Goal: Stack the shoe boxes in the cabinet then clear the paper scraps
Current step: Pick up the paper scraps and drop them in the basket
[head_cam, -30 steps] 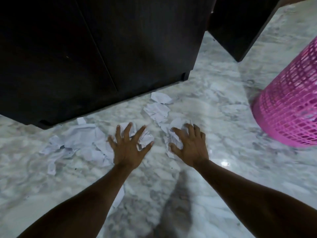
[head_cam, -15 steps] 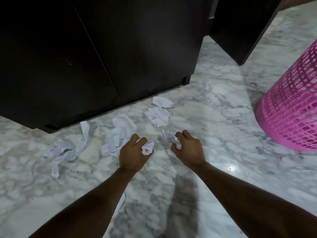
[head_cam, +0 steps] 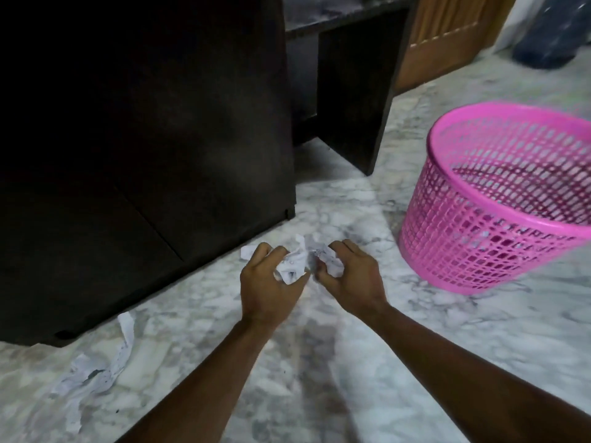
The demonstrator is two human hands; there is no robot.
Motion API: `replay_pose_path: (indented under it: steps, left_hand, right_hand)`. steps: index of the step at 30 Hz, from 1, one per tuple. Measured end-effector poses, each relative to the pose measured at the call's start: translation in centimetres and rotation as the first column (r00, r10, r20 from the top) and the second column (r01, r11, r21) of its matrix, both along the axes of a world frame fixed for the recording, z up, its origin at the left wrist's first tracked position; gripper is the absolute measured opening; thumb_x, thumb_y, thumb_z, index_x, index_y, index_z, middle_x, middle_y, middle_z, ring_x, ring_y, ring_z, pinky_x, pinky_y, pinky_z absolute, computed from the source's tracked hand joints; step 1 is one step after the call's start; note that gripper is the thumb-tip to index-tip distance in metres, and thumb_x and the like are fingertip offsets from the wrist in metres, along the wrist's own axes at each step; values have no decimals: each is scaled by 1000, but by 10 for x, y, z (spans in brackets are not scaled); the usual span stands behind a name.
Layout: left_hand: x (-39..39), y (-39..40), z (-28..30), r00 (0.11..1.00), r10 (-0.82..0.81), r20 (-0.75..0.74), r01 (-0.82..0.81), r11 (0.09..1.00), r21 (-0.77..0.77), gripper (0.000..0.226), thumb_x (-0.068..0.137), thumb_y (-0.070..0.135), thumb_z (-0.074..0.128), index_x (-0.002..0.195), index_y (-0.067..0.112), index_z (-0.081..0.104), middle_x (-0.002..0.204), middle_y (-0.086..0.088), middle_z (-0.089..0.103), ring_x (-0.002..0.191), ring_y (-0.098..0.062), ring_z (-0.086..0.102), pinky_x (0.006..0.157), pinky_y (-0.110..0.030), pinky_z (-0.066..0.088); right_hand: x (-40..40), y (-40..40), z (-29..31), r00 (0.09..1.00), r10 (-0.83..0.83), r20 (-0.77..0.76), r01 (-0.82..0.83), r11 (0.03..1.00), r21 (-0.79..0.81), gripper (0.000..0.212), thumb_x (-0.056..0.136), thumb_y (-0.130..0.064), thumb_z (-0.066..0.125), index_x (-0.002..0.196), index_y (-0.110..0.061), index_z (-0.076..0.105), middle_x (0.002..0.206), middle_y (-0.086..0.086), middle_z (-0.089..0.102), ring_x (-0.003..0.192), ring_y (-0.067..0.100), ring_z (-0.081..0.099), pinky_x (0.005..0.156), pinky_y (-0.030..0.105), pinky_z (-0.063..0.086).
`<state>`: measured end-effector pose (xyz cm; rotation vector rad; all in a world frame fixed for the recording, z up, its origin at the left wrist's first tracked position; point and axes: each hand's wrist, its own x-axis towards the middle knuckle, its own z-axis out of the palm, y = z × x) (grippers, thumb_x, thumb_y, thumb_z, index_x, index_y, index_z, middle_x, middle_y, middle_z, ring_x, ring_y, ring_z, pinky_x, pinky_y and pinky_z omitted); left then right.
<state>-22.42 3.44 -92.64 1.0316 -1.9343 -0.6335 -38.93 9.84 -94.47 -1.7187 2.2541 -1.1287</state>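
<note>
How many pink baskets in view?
1. The pink basket stands on the marble floor, right of the dark cabinet and the right hand. No others visible.

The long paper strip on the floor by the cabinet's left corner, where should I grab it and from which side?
Take the long paper strip at its crumpled lower end, coming straight down from above. That end is bunched and raised off the marble floor, so fingers can likely close round it; the upper part lies flat, close to the dark cabinet. Both hands already hold scraps.
</note>
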Motion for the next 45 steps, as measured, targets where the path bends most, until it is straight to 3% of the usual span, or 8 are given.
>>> replay_pose_path:
  steps: [11,16,23,26,29,38,42,45]
  left_hand:
    - [-207,2,193,828,-36,-559,96,992,78,32,78,28,70,60,14,47,59,-1,54,55,-11,48,55,-30,37]
    - [-313,11,243,657,168,-735,196,903,382,20,80,30,71,77,10,74,71,8,75,68,-7,69,67,-29,56]
    - [-392,26,167,959,-205,-195,282,641,713,66,72,55,79,125,19,64,127,-9,70,105,-27,67,87,-32,58]
    - [-389,21,146,906,-396,151,226,752,619,112,65,77,74,157,27,33,166,-11,29,148,-38,36,118,-57,37]
    - [-377,15,147,921,-370,117,296,864,407,89,80,66,72,153,26,41,158,-8,35,143,-32,43,116,-49,42]
    - [-242,-33,141,941,-338,20,336,939,74,30,92,27,71,119,17,66,117,-6,51,109,-18,59,95,-32,52]
    - [-143,-50,110,974,-225,-4,225,972,67,26,87,22,70,112,13,70,113,-9,56,100,-18,61,94,-32,53]
    - [-60,-57,71,993,-105,45,99,988,118,26,85,26,65,109,17,70,110,-6,57,98,-19,63,92,-40,55]
  right_hand:
    - [-174,26,185,881,-431,197,474,811,-343,21,83,-32,72,91,-12,70,80,7,70,71,26,65,64,36,49]
    - [-242,46,216,762,-531,371,643,688,-336,22,85,-35,69,91,-14,71,79,0,74,69,19,69,62,31,52]
    - [-291,55,174,691,-643,330,562,765,314,55,97,-47,61,134,-7,63,135,19,67,125,37,64,104,42,51]
    - [-299,60,167,732,-616,292,469,766,440,55,100,-43,59,136,-1,62,140,23,63,126,38,63,102,41,52]
    - [-307,66,163,722,-668,179,520,695,496,49,99,-40,59,128,-1,67,131,22,68,118,35,66,91,33,50]
    - [-243,43,177,734,-677,-61,679,726,107,45,82,-48,60,116,-21,71,130,17,61,120,44,60,106,51,45]
    - [-167,11,164,903,-401,-156,350,895,-277,27,86,-31,60,103,-11,69,107,20,60,103,37,58,88,42,44]
    - [-86,-5,118,985,-70,-158,43,985,-167,18,86,-24,61,98,-10,64,102,11,59,90,28,61,75,37,49]
